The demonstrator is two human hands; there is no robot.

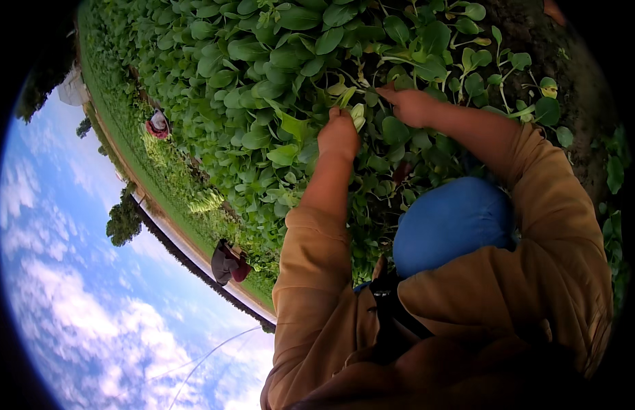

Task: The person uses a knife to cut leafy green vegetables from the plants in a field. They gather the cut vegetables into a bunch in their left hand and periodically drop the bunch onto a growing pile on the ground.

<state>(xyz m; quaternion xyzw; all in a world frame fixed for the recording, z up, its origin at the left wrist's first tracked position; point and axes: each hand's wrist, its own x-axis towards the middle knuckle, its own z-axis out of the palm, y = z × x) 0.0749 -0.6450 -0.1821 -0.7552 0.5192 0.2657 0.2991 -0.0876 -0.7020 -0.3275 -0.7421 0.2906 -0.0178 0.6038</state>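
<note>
My left hand (340, 136) is closed around a leafy green plant, probably a bok choy. The plant's pale base (358, 117) shows on the right of the fist, and broad light green leaves (294, 125) spread out on its left. Just to the right, my right hand (411, 106) reaches low among the stems with its fingertips pointing left. Those fingertips are by the pale stems of a growing plant (363, 82). Leaves partly hide them, so whether they pinch anything cannot be made out.
Dense leafy greens (256, 87) fill the bed ahead and left. Bare soil (574, 97) lies at the right. My bent knee in blue cloth (451, 225) is below my hands. Two people (157, 124) (228, 264) are farther off, near pale green heaps (207, 200) lying along a row.
</note>
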